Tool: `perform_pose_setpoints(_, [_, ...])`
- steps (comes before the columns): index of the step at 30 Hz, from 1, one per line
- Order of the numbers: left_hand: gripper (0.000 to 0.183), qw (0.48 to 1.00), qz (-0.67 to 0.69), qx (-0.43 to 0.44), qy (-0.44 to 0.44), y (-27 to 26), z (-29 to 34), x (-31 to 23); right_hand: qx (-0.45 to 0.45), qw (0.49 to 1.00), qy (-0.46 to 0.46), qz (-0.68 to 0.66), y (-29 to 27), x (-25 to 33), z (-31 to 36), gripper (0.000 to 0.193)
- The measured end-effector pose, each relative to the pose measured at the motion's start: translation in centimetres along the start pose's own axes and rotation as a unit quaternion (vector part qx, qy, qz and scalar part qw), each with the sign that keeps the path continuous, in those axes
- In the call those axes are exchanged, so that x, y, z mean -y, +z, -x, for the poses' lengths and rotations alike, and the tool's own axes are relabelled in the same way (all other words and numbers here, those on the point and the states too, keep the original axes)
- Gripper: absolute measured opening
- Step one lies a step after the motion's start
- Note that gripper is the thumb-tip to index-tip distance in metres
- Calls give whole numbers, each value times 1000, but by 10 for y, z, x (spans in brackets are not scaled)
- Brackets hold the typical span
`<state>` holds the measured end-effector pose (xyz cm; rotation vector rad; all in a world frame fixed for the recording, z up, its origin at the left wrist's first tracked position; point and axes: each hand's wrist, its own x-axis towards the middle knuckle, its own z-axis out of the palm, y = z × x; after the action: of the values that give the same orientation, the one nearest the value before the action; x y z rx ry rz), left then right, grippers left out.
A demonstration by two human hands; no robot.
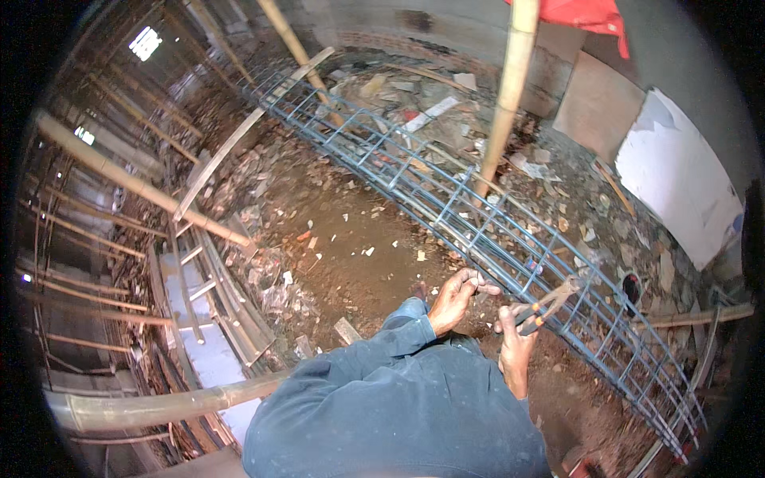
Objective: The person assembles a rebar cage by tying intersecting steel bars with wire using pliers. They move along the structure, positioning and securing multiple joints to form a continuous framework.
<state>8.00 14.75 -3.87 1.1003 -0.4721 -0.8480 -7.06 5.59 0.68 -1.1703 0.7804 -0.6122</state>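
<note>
Pincers point(544, 309), orange-and-black handles: clasped in the right hand point(518, 341), head reaching over the steel bar cage point(476, 233) just beyond the grip. Left hand point(456, 301): beside the grip, fingers curled, contents cannot be told. Risk: slackened fingers could drop the pincers between bars.

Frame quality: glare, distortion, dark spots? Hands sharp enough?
Head view: upper-left bright opening blown out; head view: steel cage curves near the lower-right rim, corners black; head view: thin poles at far left dim; head view: left hand, right hand and pliers fairly sharp.
</note>
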Motion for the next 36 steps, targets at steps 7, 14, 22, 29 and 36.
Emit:
perform_pose_setpoints(7, [21,993,119,-8,12,-45,3,-26,76,994,-36,65,80,-24,-25,22])
perform_pose_setpoints(14, [22,977,180,-112,26,-153,3,-71,179,979,42,90,194,-43,-52,21])
perform_pose_setpoints(22, [19,924,262,-272,67,-283,15,-116,257,912,-171,271,345,-73,-63,28])
perform_pose_setpoints(29, [25,870,326,-352,111,-355,52,-106,446,786,-284,322,413,-86,-72,44])
perform_pose_setpoints(36, [26,826,338,-376,249,-415,90,-99,578,694,-250,350,488,-112,-85,47])
